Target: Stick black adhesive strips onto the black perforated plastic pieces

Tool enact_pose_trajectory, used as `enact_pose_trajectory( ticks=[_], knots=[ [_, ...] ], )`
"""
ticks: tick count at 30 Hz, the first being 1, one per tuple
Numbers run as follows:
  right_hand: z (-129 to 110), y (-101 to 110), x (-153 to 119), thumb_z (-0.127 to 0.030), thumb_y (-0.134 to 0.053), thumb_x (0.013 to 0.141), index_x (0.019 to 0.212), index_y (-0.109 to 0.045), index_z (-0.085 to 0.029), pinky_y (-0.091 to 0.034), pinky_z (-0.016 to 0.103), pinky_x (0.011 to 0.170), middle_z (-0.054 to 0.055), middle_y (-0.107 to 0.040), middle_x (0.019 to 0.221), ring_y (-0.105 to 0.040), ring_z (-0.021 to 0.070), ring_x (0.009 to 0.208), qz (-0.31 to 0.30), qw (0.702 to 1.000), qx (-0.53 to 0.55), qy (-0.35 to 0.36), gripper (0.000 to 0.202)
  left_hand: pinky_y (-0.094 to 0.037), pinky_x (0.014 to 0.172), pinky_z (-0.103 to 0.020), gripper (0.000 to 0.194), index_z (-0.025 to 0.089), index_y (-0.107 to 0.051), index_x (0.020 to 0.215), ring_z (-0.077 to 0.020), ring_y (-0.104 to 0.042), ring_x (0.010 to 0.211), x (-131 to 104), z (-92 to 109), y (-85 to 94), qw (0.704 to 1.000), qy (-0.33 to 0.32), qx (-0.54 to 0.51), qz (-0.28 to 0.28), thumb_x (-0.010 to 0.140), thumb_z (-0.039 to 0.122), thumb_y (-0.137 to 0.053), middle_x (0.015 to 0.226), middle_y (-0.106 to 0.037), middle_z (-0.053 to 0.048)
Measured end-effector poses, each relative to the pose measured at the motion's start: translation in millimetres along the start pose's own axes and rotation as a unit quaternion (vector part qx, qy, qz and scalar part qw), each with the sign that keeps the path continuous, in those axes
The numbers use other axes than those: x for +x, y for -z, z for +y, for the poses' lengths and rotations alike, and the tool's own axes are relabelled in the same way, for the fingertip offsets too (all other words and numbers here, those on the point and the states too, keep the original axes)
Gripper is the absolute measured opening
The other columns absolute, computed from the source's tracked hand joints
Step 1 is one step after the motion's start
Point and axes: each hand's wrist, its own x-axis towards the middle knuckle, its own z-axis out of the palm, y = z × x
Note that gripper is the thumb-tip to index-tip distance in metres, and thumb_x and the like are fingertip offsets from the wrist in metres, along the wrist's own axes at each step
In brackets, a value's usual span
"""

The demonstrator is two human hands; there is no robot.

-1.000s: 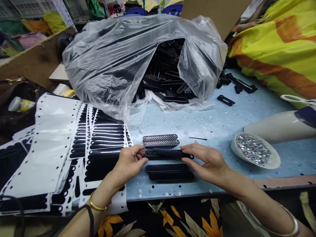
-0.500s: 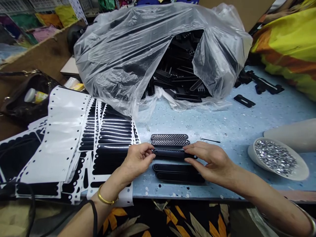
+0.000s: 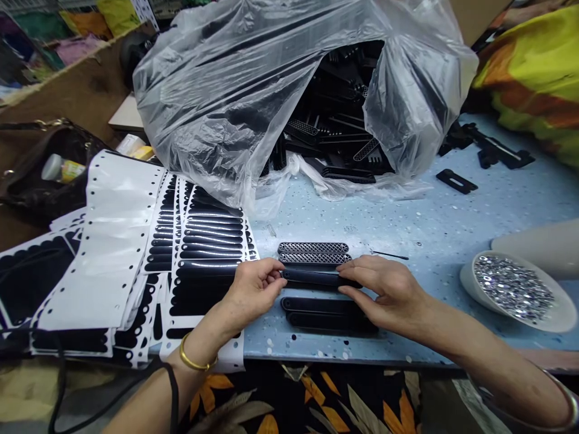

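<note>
A narrow black strip [image 3: 312, 278] with rounded ends lies level between my hands, in front of two lattice-faced black bars [image 3: 313, 253]. My left hand [image 3: 256, 289] is closed in a pinch at its left end. At the right end, the thumb and fingers of my right hand [image 3: 384, 289] grip it along its edges. Whether the strip lies on another bar underneath is hard to make out. Nearer the table edge, two smooth black bars [image 3: 323, 305] rest side by side. Sheets of black strip stickers [image 3: 212, 232] are piled beside my left hand.
Behind the bars, a big clear plastic bag [image 3: 203, 108] gapes over many black plastic parts [image 3: 335, 129]. A white bowl of small metal pieces [image 3: 473, 286] stands at the right. A thin black stick [image 3: 389, 255] and a slotted black part [image 3: 456, 181] lie on the blue table [image 3: 434, 229].
The view has shifted slightly. Both hands keep hold of the strip's ends, and the right fingers now cover more of its right end. The other bars stay in place.
</note>
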Motion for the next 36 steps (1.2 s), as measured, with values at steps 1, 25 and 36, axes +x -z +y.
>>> enact_pose_trajectory(
  ticks=[1,25,36],
  knots=[
    [0.2,-0.5,-0.2,-0.015,-0.056,0.088,0.087,-0.067,-0.019,-0.056,0.034,0.066,0.008,-0.073,0.080,-0.069,0.0216,0.072,-0.004,1.000,-0.001,-0.004,0.011,-0.051,0.049,-0.021,0.021,0.012,-0.073,0.090,-0.0134,-0.063,0.059,0.0,-0.5,-0.3,1.000,-0.001,0.000,-0.001,0.077,0.021,-0.060,0.066,-0.064,-0.002],
    [-0.3,-0.8,0.5,-0.015,-0.059,0.087,0.082,-0.068,-0.018,-0.053,0.032,0.059,0.007,-0.071,0.074,-0.066,0.0203,0.065,-0.009,1.000,0.019,-0.014,0.010,-0.039,0.033,-0.014,0.012,0.013,-0.066,0.078,-0.0108,-0.062,0.044,5.2,9.3,-3.7,0.985,0.132,-0.112,0.006,0.076,0.024,-0.063,0.057,-0.062,0.000],
    [1.1,-1.2,-3.8,-0.017,-0.062,0.087,0.085,-0.070,-0.018,-0.054,0.030,0.060,0.007,-0.073,0.076,-0.068,0.0190,0.067,-0.016,0.998,0.042,-0.044,0.008,-0.035,0.033,-0.013,0.020,0.014,-0.063,0.067,-0.0080,-0.057,0.039,5.8,9.3,-6.1,0.984,0.137,-0.108,0.031,0.079,0.030,-0.061,0.055,-0.061,0.000]
  ],
)
